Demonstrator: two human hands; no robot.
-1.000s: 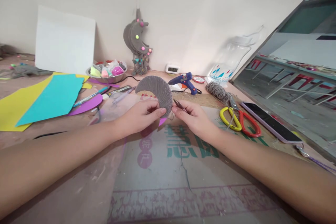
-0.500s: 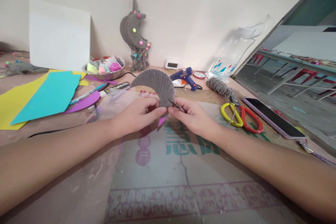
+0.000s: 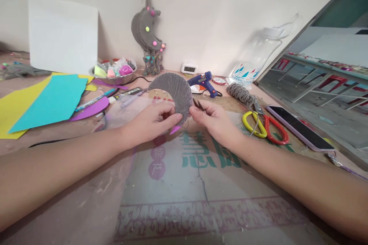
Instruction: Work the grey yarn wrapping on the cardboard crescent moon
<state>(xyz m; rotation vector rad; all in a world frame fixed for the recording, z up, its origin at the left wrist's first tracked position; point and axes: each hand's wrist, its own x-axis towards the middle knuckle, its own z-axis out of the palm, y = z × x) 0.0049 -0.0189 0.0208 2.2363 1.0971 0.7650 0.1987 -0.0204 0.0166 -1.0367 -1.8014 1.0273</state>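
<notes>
My left hand (image 3: 156, 120) pinches the lower end of a crescent (image 3: 175, 88) wrapped in grey cord, thumb on the near face. A bare purple tip (image 3: 174, 129) sticks out below that thumb. Just right of the crescent, my right hand (image 3: 211, 116) is closed around dark, thin-tipped tweezers (image 3: 199, 105), whose points lean up and left. A thin strand seems to hang near the crescent's lower edge, too fine to follow. Both hands are above a printed board (image 3: 172, 195) under a clear sheet.
Right of my hands lie scissors (image 3: 277, 130), a grey cord bundle (image 3: 241, 95) and a phone (image 3: 300, 128). Behind are a blue glue gun (image 3: 205, 83), a clock (image 3: 189, 68), a jug (image 3: 253, 59) and a decorated moon (image 3: 143, 30). Coloured sheets (image 3: 48, 103) and a clay bowl (image 3: 113, 79) are leftward.
My right hand has drawn away to the right from the crescent with the tweezers, leaving a small gap. The crescent has shifted slightly right and its purple tip shows more.
</notes>
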